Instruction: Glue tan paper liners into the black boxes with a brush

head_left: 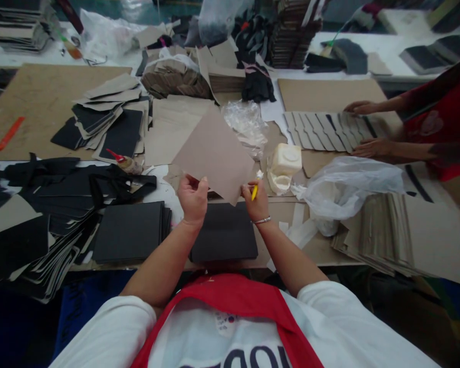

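Before me, a tan four-sided cardboard sheet (214,156) spans from my left fingers (203,185) to my right fingers (247,191) above the white surface (163,197). Nearer me lies a black rectangular board (224,232), with a stack of flat black boards (128,232) left of it. Right of the sheet sits a cream plastic container (286,159); farther right, a crumpled clear plastic bag (352,184) lies against stacked tan cardboard sheets (383,232).

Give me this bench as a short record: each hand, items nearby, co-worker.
Left hand: grips a near edge of the tan sheet
Right hand: holds a yellow tool, at the sheet's other near edge
Closest to the person: black board; black stack left of it
Right of sheet: cream container
Co-worker's hands: at the right end of a row of overlapping pieces
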`<state>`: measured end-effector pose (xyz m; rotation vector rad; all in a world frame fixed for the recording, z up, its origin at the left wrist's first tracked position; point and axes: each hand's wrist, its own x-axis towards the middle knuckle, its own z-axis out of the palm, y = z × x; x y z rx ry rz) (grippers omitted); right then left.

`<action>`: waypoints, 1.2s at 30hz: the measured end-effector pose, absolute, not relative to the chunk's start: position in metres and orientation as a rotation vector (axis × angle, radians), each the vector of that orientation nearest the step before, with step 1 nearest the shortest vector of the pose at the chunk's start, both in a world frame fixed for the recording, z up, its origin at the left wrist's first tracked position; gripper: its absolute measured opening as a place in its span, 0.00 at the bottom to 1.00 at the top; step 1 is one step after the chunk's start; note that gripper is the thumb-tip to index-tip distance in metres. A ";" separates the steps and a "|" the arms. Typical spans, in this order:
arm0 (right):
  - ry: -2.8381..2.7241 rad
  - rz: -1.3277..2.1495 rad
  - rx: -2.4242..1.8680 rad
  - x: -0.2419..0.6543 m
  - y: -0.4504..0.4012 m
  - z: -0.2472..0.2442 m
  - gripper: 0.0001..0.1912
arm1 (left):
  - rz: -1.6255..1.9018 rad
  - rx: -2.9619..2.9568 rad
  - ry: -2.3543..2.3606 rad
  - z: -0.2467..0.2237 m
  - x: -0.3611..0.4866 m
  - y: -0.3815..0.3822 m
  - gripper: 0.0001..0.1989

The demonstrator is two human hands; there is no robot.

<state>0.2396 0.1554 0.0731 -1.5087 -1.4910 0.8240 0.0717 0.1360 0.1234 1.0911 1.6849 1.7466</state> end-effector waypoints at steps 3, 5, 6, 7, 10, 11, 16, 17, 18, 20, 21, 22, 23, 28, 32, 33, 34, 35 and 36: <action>-1.435 0.748 -1.496 0.253 0.145 0.072 0.13 | 1.733 0.903 1.456 0.112 0.087 0.121 0.17; -1.447 0.708 -1.486 0.267 0.135 0.071 0.13 | 1.693 0.815 1.376 0.108 0.086 0.105 0.20; -1.468 0.691 -1.488 0.275 0.129 0.070 0.13 | 1.659 0.765 1.364 0.105 0.082 0.095 0.21; -1.499 0.674 -1.496 0.284 0.122 0.068 0.13 | 1.616 0.707 1.369 0.102 0.077 0.084 0.21; -1.625 0.624 -1.541 0.310 0.099 0.059 0.13 | 1.438 0.541 1.450 0.083 0.058 0.047 0.20; -1.672 0.615 -1.554 0.317 0.092 0.054 0.13 | 1.368 0.512 1.490 0.075 0.053 0.035 0.20; -1.859 0.608 -1.598 0.331 0.061 0.027 0.13 | 0.990 0.616 1.766 0.043 0.039 -0.007 0.19; -1.878 0.605 -1.603 0.330 0.058 0.022 0.13 | 0.920 0.695 1.829 0.040 0.037 -0.011 0.19; -1.894 0.602 -1.606 0.328 0.056 0.018 0.13 | 0.863 0.786 1.882 0.037 0.035 -0.014 0.18; -1.917 0.598 -1.603 0.324 0.054 0.012 0.13 | 0.793 0.941 1.949 0.034 0.030 -0.017 0.16; -1.926 0.595 -1.598 0.322 0.054 0.009 0.14 | 0.778 0.990 1.966 0.033 0.028 -0.018 0.16; -1.937 0.592 -1.593 0.320 0.054 0.007 0.14 | 0.764 1.018 1.976 0.032 0.026 -0.018 0.16; -1.948 0.586 -1.587 0.319 0.055 0.005 0.14 | 0.748 1.030 1.983 0.032 0.025 -0.018 0.16; -1.964 0.559 -1.578 0.316 0.055 -0.006 0.16 | 0.670 1.003 2.010 0.027 0.020 -0.017 0.16; -1.962 0.559 -1.608 0.315 0.055 -0.010 0.16 | 0.638 0.964 2.015 0.023 0.018 -0.015 0.16; -1.970 0.562 -1.608 0.315 0.055 -0.011 0.16 | 0.640 0.959 2.012 0.023 0.018 -0.014 0.17; -1.978 0.568 -1.608 0.315 0.055 -0.011 0.16 | 0.645 0.955 2.008 0.022 0.017 -0.014 0.17; -1.985 0.572 -1.610 0.315 0.055 -0.011 0.16 | 0.648 0.951 2.003 0.022 0.017 -0.013 0.17; -1.989 0.573 -1.617 0.315 0.055 -0.012 0.16 | 0.649 0.947 1.995 0.021 0.016 -0.013 0.17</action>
